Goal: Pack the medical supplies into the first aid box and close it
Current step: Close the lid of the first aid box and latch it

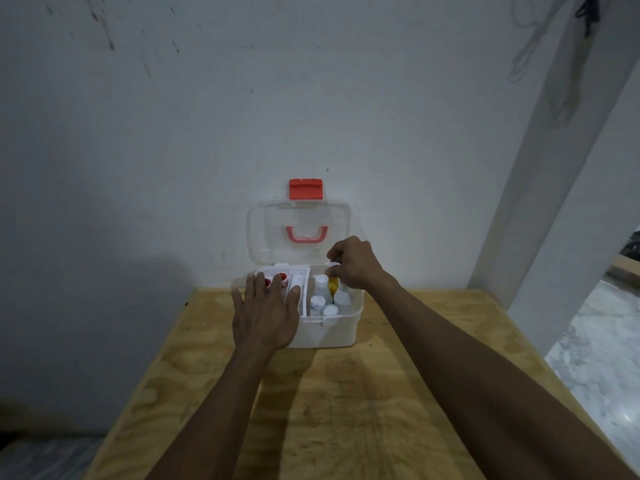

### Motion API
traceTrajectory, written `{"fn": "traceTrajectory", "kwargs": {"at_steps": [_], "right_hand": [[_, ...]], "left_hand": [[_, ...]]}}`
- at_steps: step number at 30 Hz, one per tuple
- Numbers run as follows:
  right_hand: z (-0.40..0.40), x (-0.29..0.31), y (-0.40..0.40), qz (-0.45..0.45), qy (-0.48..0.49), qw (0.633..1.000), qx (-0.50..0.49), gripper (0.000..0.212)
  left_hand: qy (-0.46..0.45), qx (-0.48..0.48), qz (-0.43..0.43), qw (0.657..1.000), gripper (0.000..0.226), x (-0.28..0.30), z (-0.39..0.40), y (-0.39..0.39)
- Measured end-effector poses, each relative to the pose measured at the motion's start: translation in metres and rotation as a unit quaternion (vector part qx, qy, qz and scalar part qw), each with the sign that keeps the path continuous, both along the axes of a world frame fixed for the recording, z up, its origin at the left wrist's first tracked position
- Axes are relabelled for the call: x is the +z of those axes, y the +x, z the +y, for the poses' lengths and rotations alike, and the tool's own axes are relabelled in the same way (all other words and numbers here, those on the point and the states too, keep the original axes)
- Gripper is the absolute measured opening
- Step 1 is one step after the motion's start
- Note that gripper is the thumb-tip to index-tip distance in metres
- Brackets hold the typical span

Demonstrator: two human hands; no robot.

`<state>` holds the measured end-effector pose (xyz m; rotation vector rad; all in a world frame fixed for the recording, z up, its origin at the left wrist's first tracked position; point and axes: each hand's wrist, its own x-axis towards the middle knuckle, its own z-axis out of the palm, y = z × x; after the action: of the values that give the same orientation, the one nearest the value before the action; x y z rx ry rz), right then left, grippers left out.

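I have the first aid box (329, 327) open at the far edge of the tabletop (346, 410), its clear lid (270, 230) standing up against the wall (242, 98) with the red latch (306, 189) at the top. My left hand (265, 315) lies open and flat, fingers spread, over the tray (301, 275) on the box's near-left side, partly covering two red-capped items (282, 278). My right hand (356, 263) is curled above the box's right compartment, pinching something small and pale; I think it is a thin tube or strip, but the blur leaves me unsure. Just below that hand stand several white bottles (320, 289) and a yellow one (333, 284), upright and crowded.

To do this well, I would lower the piece into a gap between the bottles without knocking them, and hold the box steady with the left hand.

The tabletop is bare plywood, otherwise unloaded. To my right a white pillar (554, 185) rises, with pale floor (602, 358) beyond it.
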<state>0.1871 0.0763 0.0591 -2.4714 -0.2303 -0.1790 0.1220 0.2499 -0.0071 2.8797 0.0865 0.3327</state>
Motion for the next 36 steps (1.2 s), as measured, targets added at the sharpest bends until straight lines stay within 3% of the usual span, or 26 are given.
{"fn": "traceTrajectory", "kwargs": {"at_steps": [4,7,12,16,22,29,33,36], "right_hand": [[-0.001,0.013,-0.001,-0.029,-0.002,1.000,-0.001,0.037],[0.004,0.033,0.002,-0.143,0.015,0.990,-0.006,0.023],[0.021,0.065,0.016,-0.253,0.014,0.967,-0.027,0.032],[0.028,0.074,0.034,-0.204,0.009,0.978,-0.029,0.039],[0.032,0.077,0.047,-0.141,0.085,0.985,-0.042,0.037],[0.027,0.071,0.038,-0.160,0.144,0.976,-0.033,0.027],[0.019,0.065,0.015,-0.180,0.153,0.972,-0.003,0.024],[0.014,0.055,-0.007,-0.192,0.167,0.967,0.025,0.019]], "left_hand": [[-0.002,-0.001,-0.003,1.000,0.062,-0.002,0.001,0.002],[-0.005,-0.001,-0.004,1.000,0.062,-0.003,0.002,0.004],[-0.004,-0.003,-0.003,1.000,0.061,-0.003,0.001,0.003],[0.002,-0.006,-0.013,1.000,0.060,-0.001,0.001,0.001],[0.000,-0.002,-0.015,1.000,0.059,-0.002,0.001,0.003],[-0.029,0.006,-0.026,0.999,0.061,-0.004,0.000,0.002],[-0.111,0.028,-0.125,0.986,0.063,-0.008,-0.004,-0.001],[-0.195,0.001,-0.225,0.955,0.065,-0.008,-0.005,-0.003]]}}
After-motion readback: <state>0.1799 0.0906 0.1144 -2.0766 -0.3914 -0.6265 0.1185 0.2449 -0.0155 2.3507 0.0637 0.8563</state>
